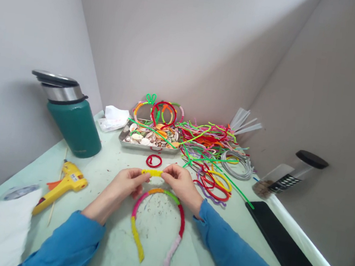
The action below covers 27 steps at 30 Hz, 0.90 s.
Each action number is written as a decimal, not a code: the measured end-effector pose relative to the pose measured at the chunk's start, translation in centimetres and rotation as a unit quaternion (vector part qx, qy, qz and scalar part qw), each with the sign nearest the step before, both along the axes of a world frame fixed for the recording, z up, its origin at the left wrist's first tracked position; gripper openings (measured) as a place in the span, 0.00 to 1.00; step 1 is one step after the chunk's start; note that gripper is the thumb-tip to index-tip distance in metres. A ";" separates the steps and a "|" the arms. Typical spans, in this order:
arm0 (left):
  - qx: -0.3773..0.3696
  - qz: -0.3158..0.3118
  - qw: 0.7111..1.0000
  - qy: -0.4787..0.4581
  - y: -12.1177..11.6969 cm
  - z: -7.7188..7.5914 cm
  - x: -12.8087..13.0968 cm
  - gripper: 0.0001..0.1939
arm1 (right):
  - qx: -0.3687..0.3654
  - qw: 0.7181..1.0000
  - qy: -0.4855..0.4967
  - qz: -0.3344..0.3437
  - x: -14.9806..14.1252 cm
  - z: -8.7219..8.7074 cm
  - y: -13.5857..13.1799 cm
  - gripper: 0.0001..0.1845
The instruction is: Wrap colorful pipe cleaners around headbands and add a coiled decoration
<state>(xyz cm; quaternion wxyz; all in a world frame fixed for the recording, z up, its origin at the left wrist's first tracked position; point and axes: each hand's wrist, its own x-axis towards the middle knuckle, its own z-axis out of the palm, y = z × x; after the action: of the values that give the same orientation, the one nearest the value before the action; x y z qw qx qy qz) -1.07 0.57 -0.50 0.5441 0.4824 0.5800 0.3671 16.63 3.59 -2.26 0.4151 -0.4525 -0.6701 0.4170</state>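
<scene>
Between my two hands a short yellow pipe cleaner coil is held level. My left hand pinches its left end between thumb and fingers. On its right end, the thumb and fingers of my right hand are closed. Just below lies a headband wrapped in pink, orange, green, red, yellow and pale lilac sections, its ends towards me. Beyond the yellow coil, a red pipe cleaner ring rests on the table.
A metal tray of shells stands at the back, with wrapped headbands behind it. Bundled pipe cleaners and wire lie right. At left are a green bottle and yellow glue gun; at right, a black slab and clear jar.
</scene>
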 end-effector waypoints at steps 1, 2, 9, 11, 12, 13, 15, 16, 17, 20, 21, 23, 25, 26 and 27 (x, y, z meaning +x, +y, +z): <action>0.003 -0.007 1.000 0.021 -0.1 0.0 0.1 0.19 | 0.005 1.000 -0.020 0.003 0.2 0.0 0.0 0.05; 0.010 -0.011 0.999 0.043 -0.2 0.1 0.1 0.20 | 0.014 0.999 -0.045 0.007 0.4 0.1 -0.1 0.04; 0.035 -0.050 0.989 0.137 -0.2 -0.1 0.4 0.15 | 0.000 0.976 -0.205 0.070 2.0 0.9 -1.0 0.04; 0.069 -0.066 0.977 0.191 -0.1 -0.3 0.4 0.15 | 0.014 0.970 -0.233 0.074 2.3 1.0 -1.1 0.05; 0.087 -0.074 0.969 0.221 -0.1 -0.4 0.4 0.15 | 0.022 0.966 -0.246 0.072 2.4 1.1 -1.1 0.05; 0.100 -0.084 0.959 0.250 -0.1 -0.4 0.4 0.14 | 0.028 0.963 -0.258 0.068 2.5 1.1 -1.1 0.05; 0.113 -0.101 0.940 0.306 -0.1 -0.4 0.4 0.12 | 0.037 0.956 -0.283 0.065 2.6 1.3 -1.1 0.06; 0.118 -0.108 0.929 0.333 -0.2 -0.4 0.5 0.11 | 0.041 0.953 -0.294 0.065 2.6 1.3 -1.2 0.06; 0.124 -0.111 0.919 0.358 -0.3 -0.4 0.6 0.10 | 0.044 0.950 -0.302 0.066 2.6 1.4 -1.2 0.06; 0.157 -0.101 0.898 0.398 -0.5 -0.5 0.9 0.05 | 0.062 0.944 -0.317 0.064 2.6 1.5 -1.5 0.06; 0.168 -0.094 0.897 0.399 -0.6 -0.5 1.0 0.04 | 0.071 0.943 -0.318 0.064 2.6 1.5 -1.6 0.06; 0.182 -0.080 0.900 0.389 -0.7 -0.7 1.1 0.03 | 0.087 0.942 -0.318 0.067 2.5 1.5 -1.7 0.05; 0.187 -0.067 0.909 0.367 -0.7 -0.7 1.1 0.04 | 0.100 0.942 -0.313 0.071 2.5 1.4 -1.7 0.05; 0.186 -0.062 0.915 0.351 -0.7 -0.6 1.1 0.04 | 0.104 0.943 -0.307 0.071 2.5 1.5 -1.7 0.05; 0.184 -0.058 0.924 0.330 -0.7 -0.4 1.1 0.04 | 0.108 0.946 -0.299 0.070 2.5 1.5 -1.7 0.06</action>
<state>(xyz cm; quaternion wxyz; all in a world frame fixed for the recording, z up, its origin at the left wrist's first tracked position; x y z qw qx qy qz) 0.02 -0.15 -0.91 0.2435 0.7007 0.6202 0.2550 19.08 1.93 -0.77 0.2116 -0.4606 -0.8345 0.2161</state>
